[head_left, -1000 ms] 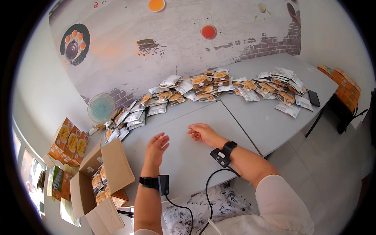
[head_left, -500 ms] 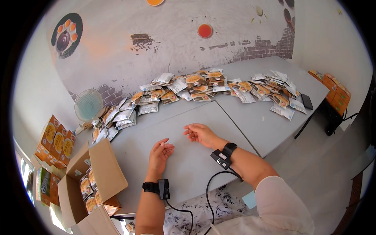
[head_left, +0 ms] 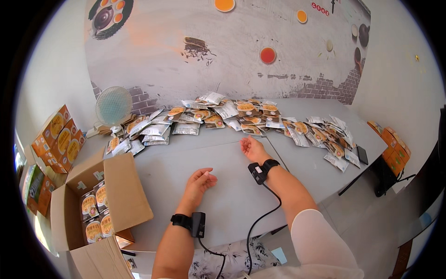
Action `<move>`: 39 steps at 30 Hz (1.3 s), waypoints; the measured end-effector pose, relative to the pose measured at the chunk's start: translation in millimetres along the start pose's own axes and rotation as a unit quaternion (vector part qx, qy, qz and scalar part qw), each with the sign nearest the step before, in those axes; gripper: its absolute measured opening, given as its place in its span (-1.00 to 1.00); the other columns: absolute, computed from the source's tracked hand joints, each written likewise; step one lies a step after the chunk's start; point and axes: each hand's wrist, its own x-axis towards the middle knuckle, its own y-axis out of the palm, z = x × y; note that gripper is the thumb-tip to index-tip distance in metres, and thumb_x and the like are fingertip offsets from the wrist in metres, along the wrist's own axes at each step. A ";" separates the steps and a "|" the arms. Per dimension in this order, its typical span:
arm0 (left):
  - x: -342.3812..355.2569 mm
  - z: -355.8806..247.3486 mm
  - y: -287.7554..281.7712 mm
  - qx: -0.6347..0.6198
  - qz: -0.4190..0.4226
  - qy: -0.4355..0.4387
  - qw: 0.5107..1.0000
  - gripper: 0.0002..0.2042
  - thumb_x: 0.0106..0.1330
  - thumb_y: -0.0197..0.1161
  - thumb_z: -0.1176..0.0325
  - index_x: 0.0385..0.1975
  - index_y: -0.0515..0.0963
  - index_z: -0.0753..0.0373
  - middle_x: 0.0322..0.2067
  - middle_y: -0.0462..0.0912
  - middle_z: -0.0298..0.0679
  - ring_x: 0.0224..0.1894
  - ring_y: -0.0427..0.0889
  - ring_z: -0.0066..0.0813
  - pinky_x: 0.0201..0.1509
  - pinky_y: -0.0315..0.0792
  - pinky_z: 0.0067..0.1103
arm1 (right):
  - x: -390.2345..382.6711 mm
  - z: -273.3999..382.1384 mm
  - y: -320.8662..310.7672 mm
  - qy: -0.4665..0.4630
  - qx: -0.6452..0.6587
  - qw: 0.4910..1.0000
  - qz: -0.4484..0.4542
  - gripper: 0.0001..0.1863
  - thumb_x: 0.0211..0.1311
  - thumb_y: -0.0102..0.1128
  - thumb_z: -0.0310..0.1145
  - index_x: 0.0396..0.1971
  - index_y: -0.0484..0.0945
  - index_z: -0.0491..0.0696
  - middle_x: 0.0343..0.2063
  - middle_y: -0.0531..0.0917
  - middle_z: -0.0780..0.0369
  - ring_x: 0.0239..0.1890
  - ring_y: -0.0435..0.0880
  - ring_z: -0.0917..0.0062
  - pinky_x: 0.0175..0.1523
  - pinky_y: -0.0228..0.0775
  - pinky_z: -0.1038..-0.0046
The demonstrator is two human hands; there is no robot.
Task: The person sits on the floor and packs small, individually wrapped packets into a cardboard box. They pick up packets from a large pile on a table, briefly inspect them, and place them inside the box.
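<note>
My left hand (head_left: pixel 199 185) hovers over the near part of the grey table (head_left: pixel 162 158), empty, fingers loosely curved and apart. My right hand (head_left: pixel 253 149) is farther forward and to the right, close to the long heap of packets (head_left: pixel 214 121); it is also empty, with loosely curled fingers. These flat pouches, silver on one side and brown with orange bowl pictures on the other, spread along the back. A second cluster (head_left: pixel 320 137) lies to the right. At my left stands an open cardboard box (head_left: pixel 125 190) holding similar packets (head_left: pixel 93 232). Black cabled devices are strapped to both wrists.
A fan (head_left: pixel 114 104) stands at the back left. Orange cartons (head_left: pixel 60 139) are stacked left of the open box. A black phone (head_left: pixel 362 155) lies at the table's right edge. More orange cartons (head_left: pixel 390 149) sit on a black trolley at right. A printed wall panel backs the table.
My right hand has reached forward, nearer the packet heap, while my left hand has shifted slightly right. The camera's view has turned, so the box and table sit differently in the picture.
</note>
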 end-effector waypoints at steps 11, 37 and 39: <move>-2.5 2.4 -5.2 0.009 -0.002 -0.007 1.000 -0.71 0.31 0.03 0.30 -0.06 0.40 0.33 -0.35 0.57 -0.24 -0.22 0.53 -0.49 -0.08 0.40 -0.56 | 45.2 5.2 22.0 0.030 0.085 0.987 -0.132 -0.73 0.31 -0.07 -0.22 -0.36 0.34 -0.16 -0.45 0.53 0.16 -0.40 0.58 0.48 -0.33 0.51 0.52; -6.1 -0.6 2.0 -0.121 0.076 -0.068 0.987 -0.58 0.31 0.03 0.19 0.04 0.28 0.34 -0.13 0.51 -0.17 -0.05 0.49 -0.35 0.04 0.38 -0.44 | -171.1 -49.4 81.2 -0.061 -0.134 0.981 0.128 -0.85 0.19 0.08 -0.32 -0.36 0.49 -0.09 -0.35 0.55 0.31 -0.33 0.51 0.65 -0.27 0.32 0.60; -3.1 2.4 -1.2 -0.163 0.089 -0.058 0.981 -0.57 0.28 0.08 0.19 0.03 0.26 0.35 -0.11 0.49 -0.14 -0.03 0.48 -0.37 0.06 0.38 -0.42 | -175.6 -60.4 80.6 -0.084 -0.211 0.956 0.186 -0.82 0.19 0.09 -0.32 -0.35 0.52 -0.12 -0.36 0.54 0.30 -0.34 0.49 0.67 -0.27 0.32 0.61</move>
